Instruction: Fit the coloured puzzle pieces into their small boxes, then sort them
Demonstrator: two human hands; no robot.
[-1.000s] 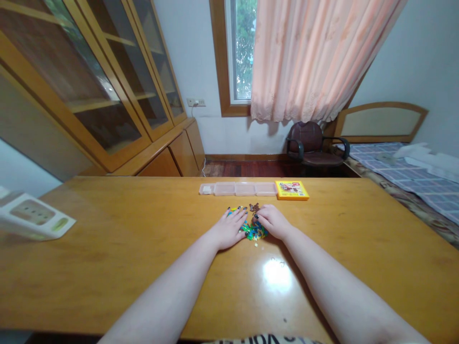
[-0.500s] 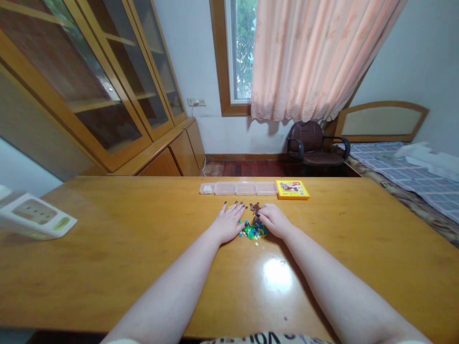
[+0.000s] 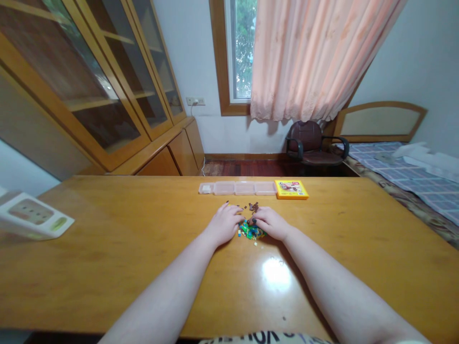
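Note:
A small heap of tiny building bricks (image 3: pixel 251 231), mostly green, blue, white and yellow, lies on the table between my hands. My left hand (image 3: pixel 224 225) rests at the heap's left side, its fingers bent but apart, with no piece visible in them. At the right edge, my right hand (image 3: pixel 271 222) has its thumb and fingers drawn together down at the bricks; whatever they pinch is too small to make out. Just beyond the heap is a cluster of small brown bricks (image 3: pixel 254 207), near my right fingertips.
Several joined clear plastic compartments (image 3: pixel 245 188) stand in a row farther back, beside a yellow box (image 3: pixel 291 189). A white box-like object (image 3: pixel 36 215) is at the table's left. Past the wooden table (image 3: pixel 125 229) are a chair (image 3: pixel 310 143), a bed and a glass-fronted cabinet.
My left hand has gone from flat with spread fingers to bent fingers, shifting slightly left. My right fingertips have moved a little left and nearer, into the heap.

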